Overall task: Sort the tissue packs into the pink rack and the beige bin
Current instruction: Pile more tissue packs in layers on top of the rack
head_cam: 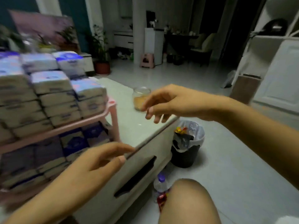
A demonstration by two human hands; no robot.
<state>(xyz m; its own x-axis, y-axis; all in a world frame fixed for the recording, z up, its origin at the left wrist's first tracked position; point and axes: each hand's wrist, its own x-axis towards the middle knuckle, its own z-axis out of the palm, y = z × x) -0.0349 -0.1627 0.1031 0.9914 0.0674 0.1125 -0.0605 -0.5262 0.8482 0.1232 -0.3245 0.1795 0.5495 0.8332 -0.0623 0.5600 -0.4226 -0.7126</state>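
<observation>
— How far along is the sorting?
— Tissue packs (53,88) fill both tiers of the pink rack (113,110) on the surface (137,126), so it looks nearly done. The beige bin is out of frame.
— And the hands?
— The left hand (97,162) and right hand (169,102) hover loose-fingered, holding nothing.

Not much to report on the person tbh. Both arms are bare from the wrist right up to where the picture cuts off. The left hand (97,162) and right hand (169,102) are bare too, and the nails look trimmed short, though it's blurry. One bare knee (186,199) shows at the bottom. There's a bit of white cloth (289,220) in the bottom right corner, could be their clothing, can't tell.
</observation>
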